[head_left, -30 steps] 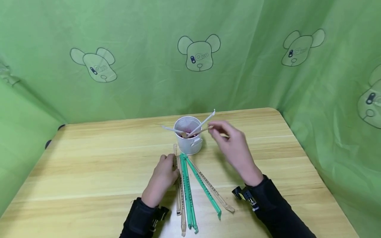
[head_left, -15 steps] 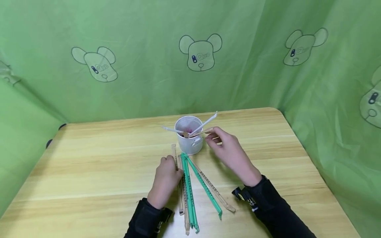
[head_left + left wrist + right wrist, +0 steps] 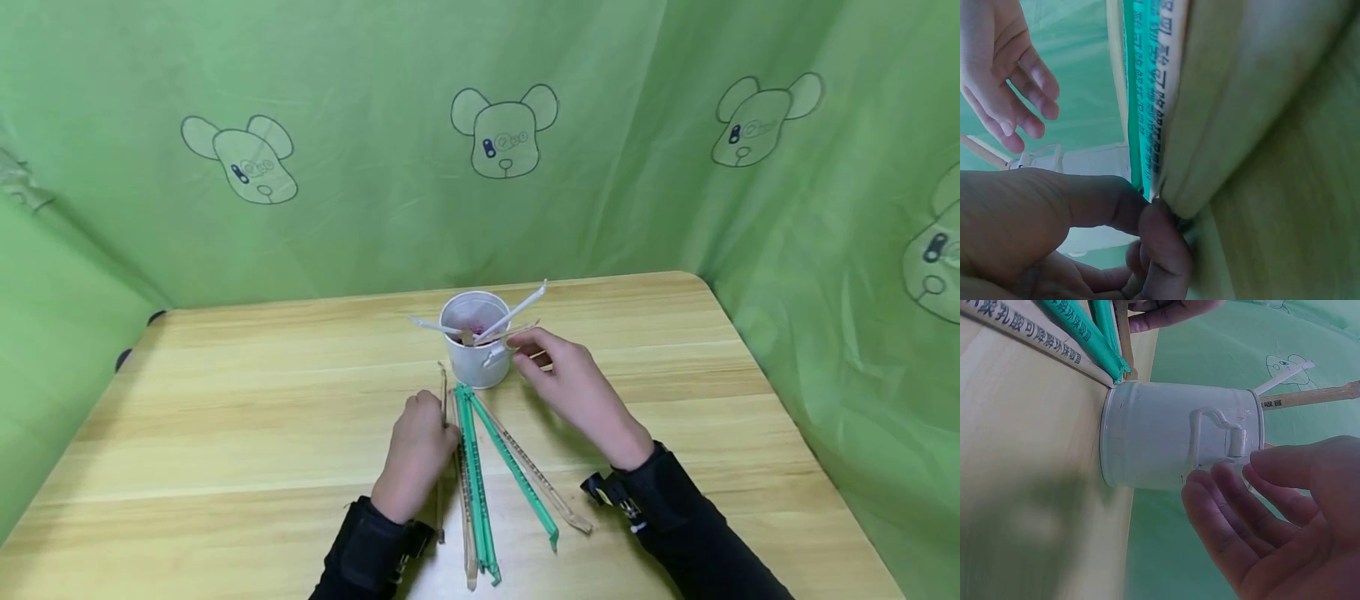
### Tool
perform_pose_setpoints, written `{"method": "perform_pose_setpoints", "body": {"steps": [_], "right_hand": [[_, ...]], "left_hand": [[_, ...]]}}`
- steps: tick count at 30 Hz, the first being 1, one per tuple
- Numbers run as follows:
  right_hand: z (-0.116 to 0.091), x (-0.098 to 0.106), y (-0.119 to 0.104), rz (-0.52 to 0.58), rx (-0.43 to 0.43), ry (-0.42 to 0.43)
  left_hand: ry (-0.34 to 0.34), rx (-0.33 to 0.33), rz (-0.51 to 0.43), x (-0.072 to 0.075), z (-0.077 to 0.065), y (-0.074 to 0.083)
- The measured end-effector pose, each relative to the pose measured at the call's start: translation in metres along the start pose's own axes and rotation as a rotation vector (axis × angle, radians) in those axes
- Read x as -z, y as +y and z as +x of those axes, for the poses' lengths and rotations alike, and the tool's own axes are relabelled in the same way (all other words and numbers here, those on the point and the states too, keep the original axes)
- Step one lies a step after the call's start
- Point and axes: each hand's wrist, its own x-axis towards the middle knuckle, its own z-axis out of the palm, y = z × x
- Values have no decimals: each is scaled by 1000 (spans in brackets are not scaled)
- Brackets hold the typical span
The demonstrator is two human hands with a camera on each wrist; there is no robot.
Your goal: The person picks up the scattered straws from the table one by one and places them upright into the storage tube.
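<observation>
My left hand pinches a brown paper-wrapped straw between thumb and forefinger, at the left of a row of wrapped straws. Beside it lie another brown straw, green wrapped straws, and, fanned out rightward, a green one and a brown one. My right hand holds nothing; its fingers are loosely bent by the handle of a small white bucket. White straws and brown straws lean out of the bucket's mouth.
The bucket stands near the back of the wooden table. A green curtain with printed bear heads hangs behind and at both sides. The table's right edge slants toward me.
My right hand has let go of a brown straw in the bucket and moved slightly down and left. The left hand's straw has swung its near end leftward, away from the row.
</observation>
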Motion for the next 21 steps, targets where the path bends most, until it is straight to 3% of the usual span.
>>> {"method": "perform_pose_setpoints", "body": {"steps": [6, 10, 15, 18, 21], "right_hand": [[1, -2, 0, -5, -5, -15], [0, -2, 1, -8, -9, -20], [0, -2, 1, -14, -12, -25], [0, -2, 2, -17, -16, -27], [0, -2, 3, -20, -24, -38]], "left_hand": [[98, -57, 70, -1, -3, 3], [124, -45, 122, -2, -6, 6], [62, -34, 128, 3, -4, 5], [-3, -21, 61, 10, -4, 4], [-21, -8, -20, 20, -3, 2]]}}
